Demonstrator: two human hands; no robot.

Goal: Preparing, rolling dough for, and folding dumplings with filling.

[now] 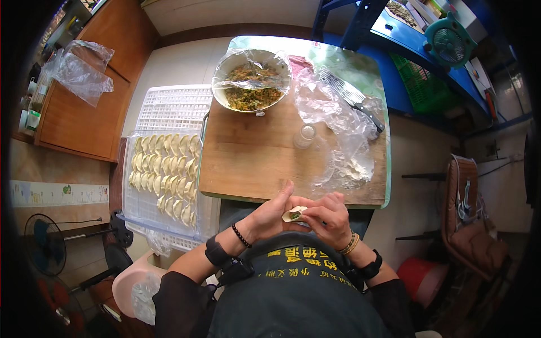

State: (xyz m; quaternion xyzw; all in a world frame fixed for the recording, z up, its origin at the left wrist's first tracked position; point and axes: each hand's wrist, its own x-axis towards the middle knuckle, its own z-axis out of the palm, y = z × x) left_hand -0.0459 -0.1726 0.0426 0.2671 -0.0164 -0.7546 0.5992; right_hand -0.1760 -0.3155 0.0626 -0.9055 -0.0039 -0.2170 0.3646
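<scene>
A partly folded dumpling point(289, 216) with green filling showing in its opening is held between my hands, just off the near edge of the wooden board point(249, 160). My left hand point(270, 211) cradles it from below, thumb pointing up. The fingertips of my right hand point(329, 219) pinch the wrapper's right side. On the board stand a large bowl of chopped filling point(253, 95), partly covered in plastic film, and a small glass jar point(305, 136). Loose flour point(351, 171) lies at the board's right. Several rows of folded dumplings point(169, 169) rest on a tray to the left.
A cleaver point(344, 91) lies over crumpled plastic point(315, 99) at the board's far right. A white slatted rack point(173, 105) extends behind the dumpling tray point(148, 217). A pink stool point(127, 287) stands at lower left, a brown padded chair point(465, 211) at right.
</scene>
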